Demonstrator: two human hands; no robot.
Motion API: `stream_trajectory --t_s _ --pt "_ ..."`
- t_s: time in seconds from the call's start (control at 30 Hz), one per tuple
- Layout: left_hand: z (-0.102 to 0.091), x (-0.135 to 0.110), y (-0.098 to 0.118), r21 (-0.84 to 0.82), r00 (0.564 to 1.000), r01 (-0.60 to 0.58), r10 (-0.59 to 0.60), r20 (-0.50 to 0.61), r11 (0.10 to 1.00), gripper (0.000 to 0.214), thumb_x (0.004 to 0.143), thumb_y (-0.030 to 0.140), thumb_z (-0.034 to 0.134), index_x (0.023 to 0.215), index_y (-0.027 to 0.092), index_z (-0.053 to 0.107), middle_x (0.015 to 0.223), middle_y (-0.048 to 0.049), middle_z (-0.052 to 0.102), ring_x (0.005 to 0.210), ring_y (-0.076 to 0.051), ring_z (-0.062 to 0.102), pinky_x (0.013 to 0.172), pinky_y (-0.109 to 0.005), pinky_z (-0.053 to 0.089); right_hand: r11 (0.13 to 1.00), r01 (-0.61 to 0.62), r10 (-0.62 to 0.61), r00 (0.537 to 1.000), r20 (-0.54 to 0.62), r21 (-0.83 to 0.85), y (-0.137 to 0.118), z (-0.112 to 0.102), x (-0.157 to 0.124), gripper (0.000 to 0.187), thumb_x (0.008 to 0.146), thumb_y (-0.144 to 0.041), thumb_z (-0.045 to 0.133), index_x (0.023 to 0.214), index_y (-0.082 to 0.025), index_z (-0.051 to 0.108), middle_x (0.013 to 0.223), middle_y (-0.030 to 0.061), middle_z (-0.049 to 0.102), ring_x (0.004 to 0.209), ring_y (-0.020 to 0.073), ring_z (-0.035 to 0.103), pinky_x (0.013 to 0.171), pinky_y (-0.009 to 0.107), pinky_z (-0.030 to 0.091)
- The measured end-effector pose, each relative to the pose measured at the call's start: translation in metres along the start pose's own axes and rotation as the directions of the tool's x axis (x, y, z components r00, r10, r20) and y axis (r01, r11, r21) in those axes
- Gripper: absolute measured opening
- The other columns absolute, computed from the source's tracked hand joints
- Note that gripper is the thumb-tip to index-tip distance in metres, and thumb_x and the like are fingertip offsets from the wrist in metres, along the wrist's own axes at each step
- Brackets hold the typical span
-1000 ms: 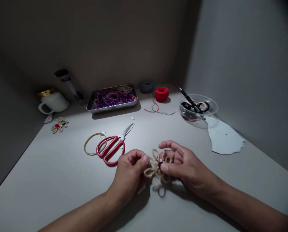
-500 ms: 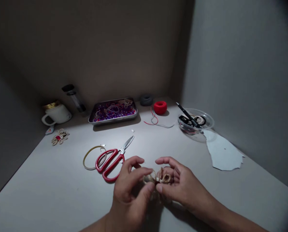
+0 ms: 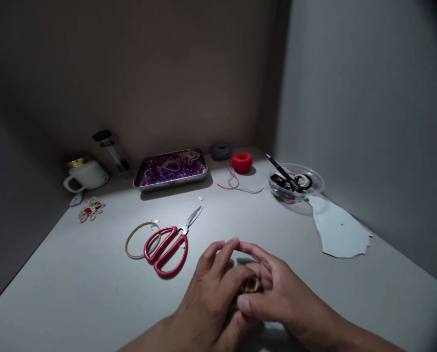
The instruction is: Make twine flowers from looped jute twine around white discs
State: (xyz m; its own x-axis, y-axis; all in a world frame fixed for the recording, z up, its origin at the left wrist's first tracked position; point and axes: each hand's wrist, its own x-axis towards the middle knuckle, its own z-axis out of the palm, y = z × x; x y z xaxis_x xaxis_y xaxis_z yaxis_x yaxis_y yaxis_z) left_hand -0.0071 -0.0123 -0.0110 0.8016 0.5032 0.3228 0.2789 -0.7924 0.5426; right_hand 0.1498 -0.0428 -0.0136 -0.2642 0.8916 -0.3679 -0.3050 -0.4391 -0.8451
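Observation:
Between my hands is a looped jute-twine flower [image 3: 252, 284], mostly hidden; one tan loop shows by my right thumb. My left hand [image 3: 214, 288] reaches over it with bent fingers, covering most of it. My right hand [image 3: 280, 293] holds it from the right, with the thumb in front and the fingers behind. The fingertips of both hands meet above the flower. Left of my hands lie red-handled scissors [image 3: 170, 252], blades slightly apart and pointing away. A thin ring-shaped band [image 3: 134, 231] lies partly under their handles.
A metal tray of purple beads [image 3: 170, 185] stands at the back, with red twine [image 3: 242, 163] and grey twine [image 3: 221, 151] beside it. A clear bowl [image 3: 318, 183] and white sheet [image 3: 341, 232] are right. A mug [image 3: 90, 176], a dark-capped tube [image 3: 112, 151] and a finished-looking twine flower [image 3: 91, 210] are left.
My left hand has moved right and over the twine flower, closing the gap to my right hand. The flower is now more covered. Things on the table stay put.

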Motion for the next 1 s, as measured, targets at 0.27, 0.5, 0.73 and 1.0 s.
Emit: stream_trajectory --t_s 0.27,0.5,0.73,1.0 --pt "0.015 -0.015 -0.009 -0.079 0.965 0.215 -0.225 -0.136 0.973 0.076 0.07 0.03 0.065 0.133 0.022 0.024 0.14 -0.0172 0.028 0.129 -0.037 0.023 0.1 -0.056 0.025 0.998 0.025 -0.022 0.999 -0.049 0.058 -0.008 -0.006 0.001 0.081 0.058 -0.024 0.075 0.126 -0.013 0.032 0.073 0.0005 0.061 0.063 0.0151 0.058 0.057 0.026 0.042" --pt "0.012 -0.027 -0.01 -0.368 0.836 0.263 -0.401 -0.375 0.892 0.058 0.073 0.013 0.043 0.128 0.023 0.03 0.135 -0.0113 0.03 0.124 -0.031 0.029 0.099 -0.054 0.03 0.835 0.106 -0.182 0.979 -0.09 -0.539 -0.009 -0.021 0.012 0.056 0.065 -0.018 0.068 0.119 -0.015 0.051 0.067 -0.0029 0.059 0.062 0.0133 0.054 0.062 0.027 0.044" --pt "0.008 -0.017 -0.004 -0.383 0.791 0.333 -0.477 -0.384 0.862 0.037 0.074 0.009 0.049 0.109 0.022 0.046 0.117 -0.009 0.046 0.111 -0.024 0.042 0.095 -0.046 0.035 0.731 0.078 -0.209 0.971 -0.113 -0.678 -0.013 -0.021 0.016 0.02 0.068 -0.024 0.067 0.086 -0.016 0.064 0.074 0.0033 0.063 0.068 0.0168 0.057 0.063 0.029 0.046" --pt "0.008 -0.016 -0.004 -0.264 0.766 0.288 -0.386 -0.514 0.921 0.015 0.076 0.01 0.05 0.087 0.019 0.056 0.089 -0.0064 0.057 0.086 -0.021 0.054 0.078 -0.039 0.042 0.741 0.138 -0.458 0.819 -0.346 -0.657 -0.021 -0.035 0.011 0.022 0.072 -0.039 0.063 0.08 -0.018 0.063 0.07 0.0028 0.061 0.059 0.0152 0.053 0.051 0.027 0.042"
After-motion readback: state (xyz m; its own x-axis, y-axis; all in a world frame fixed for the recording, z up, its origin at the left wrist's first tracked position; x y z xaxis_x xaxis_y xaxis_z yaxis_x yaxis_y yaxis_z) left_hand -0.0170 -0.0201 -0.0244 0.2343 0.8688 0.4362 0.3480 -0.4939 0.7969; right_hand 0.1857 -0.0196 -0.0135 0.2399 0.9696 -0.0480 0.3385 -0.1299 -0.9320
